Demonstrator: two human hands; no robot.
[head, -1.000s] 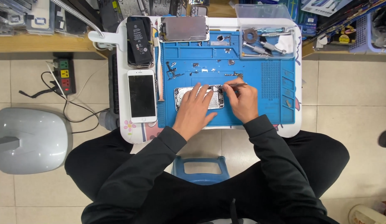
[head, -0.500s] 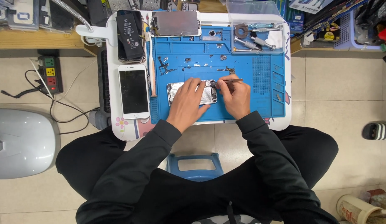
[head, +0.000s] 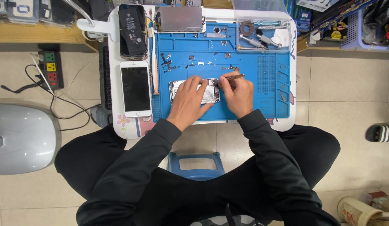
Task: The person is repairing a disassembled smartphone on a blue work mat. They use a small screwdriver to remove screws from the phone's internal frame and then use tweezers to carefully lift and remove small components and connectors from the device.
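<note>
An opened phone body [head: 211, 91] lies on the blue repair mat [head: 261, 100], its insides showing. My left hand [head: 189, 99] rests flat on top of it and covers its left half. My right hand [head: 238, 93] grips a pair of metal tweezers [head: 230, 78], whose tips point left at the phone's upper right part. Small screws and metal brackets [head: 190, 63] are scattered on the mat just beyond the phone.
A white phone with a dark screen [head: 136, 88] lies left of the mat, a black battery [head: 132, 31] above it. A detached display panel [head: 178, 19] and screwdrivers [head: 253, 41] sit at the mat's far edge. A power strip [head: 51, 69] and blue stool [head: 195, 165] are on the floor.
The view shifted slightly as my head moved. Both hands stay on the opened phone, the right one still working the tweezers at the same spot.
</note>
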